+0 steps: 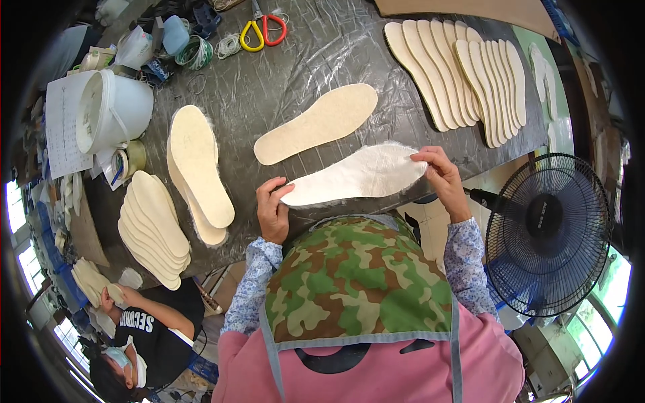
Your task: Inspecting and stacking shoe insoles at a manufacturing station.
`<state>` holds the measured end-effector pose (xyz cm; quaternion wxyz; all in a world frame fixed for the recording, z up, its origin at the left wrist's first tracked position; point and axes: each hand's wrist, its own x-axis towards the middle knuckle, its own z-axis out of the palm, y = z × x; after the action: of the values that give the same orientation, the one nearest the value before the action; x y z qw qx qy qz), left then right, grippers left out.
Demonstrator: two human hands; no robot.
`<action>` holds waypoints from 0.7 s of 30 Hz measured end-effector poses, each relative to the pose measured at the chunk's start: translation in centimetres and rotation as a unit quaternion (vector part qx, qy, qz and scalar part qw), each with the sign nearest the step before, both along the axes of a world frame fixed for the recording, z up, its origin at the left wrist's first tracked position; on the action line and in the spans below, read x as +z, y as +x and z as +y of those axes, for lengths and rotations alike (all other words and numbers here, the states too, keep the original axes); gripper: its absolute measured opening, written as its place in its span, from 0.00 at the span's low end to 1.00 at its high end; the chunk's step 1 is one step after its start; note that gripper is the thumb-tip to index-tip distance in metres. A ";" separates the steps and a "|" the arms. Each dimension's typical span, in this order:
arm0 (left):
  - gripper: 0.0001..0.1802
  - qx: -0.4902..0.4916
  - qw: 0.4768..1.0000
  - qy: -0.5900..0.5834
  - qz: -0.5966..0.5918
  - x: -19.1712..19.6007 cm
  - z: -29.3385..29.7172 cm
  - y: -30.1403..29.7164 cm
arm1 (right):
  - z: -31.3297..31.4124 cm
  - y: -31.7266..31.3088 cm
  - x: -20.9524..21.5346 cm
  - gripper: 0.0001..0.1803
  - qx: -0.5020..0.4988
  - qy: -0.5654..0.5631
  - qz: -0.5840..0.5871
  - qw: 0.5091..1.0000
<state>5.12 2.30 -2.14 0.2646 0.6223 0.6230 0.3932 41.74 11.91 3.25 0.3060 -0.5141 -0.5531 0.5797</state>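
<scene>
White insole [356,176] between both hands [272,211] [445,181]

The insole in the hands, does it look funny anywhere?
A little: the white insole between the left hand and right hand has wispy fuzz around its toe edge, unlike the neater cream insole beyond it.

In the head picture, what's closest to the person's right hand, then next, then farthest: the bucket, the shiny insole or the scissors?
Nearest to the right hand first:
1. Shiny insole: touching, held at its right end.
2. Scissors: farther off, up and to the left.
3. Bucket: farthest, way over on the left.
</scene>
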 end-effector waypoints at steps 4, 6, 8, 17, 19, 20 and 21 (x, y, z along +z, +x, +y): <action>0.17 0.073 0.990 -0.030 -0.115 1.8 0.6 -0.7 | 1.6 -0.8 0.1 0.10 -0.029 0.012 0.029 0.999; 0.14 0.131 0.969 -0.072 -0.195 1.9 1.1 -0.6 | 2.7 -1.2 -0.5 0.09 -0.042 -0.014 0.061 0.997; 0.12 0.154 0.961 -0.103 -0.205 2.0 1.8 -1.1 | 3.9 -1.9 -1.0 0.09 -0.056 -0.043 0.057 0.996; 0.08 0.216 0.933 -0.129 -0.256 2.1 5.4 -2.7 | 11.4 -5.9 -3.7 0.10 -0.041 -0.044 0.028 0.998; 0.07 0.227 0.926 -0.124 -0.276 1.3 6.1 -2.9 | 13.1 -6.7 -4.5 0.12 -0.027 -0.025 0.027 0.999; 0.07 0.238 0.918 -0.117 -0.296 1.1 6.4 -3.1 | 13.7 -7.1 -4.7 0.12 -0.027 -0.029 0.027 0.999; 0.07 0.239 0.917 -0.121 -0.295 0.8 6.6 -3.3 | 14.3 -7.4 -4.9 0.11 -0.021 -0.033 0.035 0.999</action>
<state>1.86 8.94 -1.34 0.4081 0.2742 0.6893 0.5321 34.31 26.20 -1.60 0.3205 -0.5146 -0.5118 0.6087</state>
